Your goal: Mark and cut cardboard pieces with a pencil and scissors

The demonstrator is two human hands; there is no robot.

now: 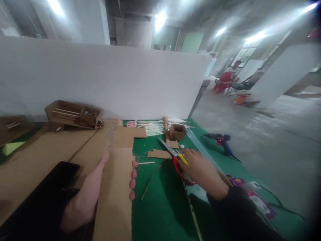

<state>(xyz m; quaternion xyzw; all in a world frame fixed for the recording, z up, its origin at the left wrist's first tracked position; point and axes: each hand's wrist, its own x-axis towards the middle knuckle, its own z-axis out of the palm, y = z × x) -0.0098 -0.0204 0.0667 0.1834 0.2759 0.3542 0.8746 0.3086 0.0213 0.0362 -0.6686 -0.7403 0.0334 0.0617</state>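
My left hand (87,190) holds a long cardboard strip (116,187) from beneath, its thumb along the left edge and its fingertips curled past the right edge. My right hand (198,167) is beside the red and yellow scissors (178,164), with its fingers bent near the handles; whether they grip them is unclear. The scissor blades point up and left, over a small cardboard scrap (159,154) on the green table (160,207). A thin wooden stick (146,163) lies just right of my left fingertips.
A small cardboard box (178,132) and wrapped sticks (155,128) lie at the back. A cardboard assembly (72,114) stands back left, a black phone (62,170) nearer. A glue gun (222,141) lies on the right. A white partition (105,77) borders the table; a seated person (232,72) is far off.
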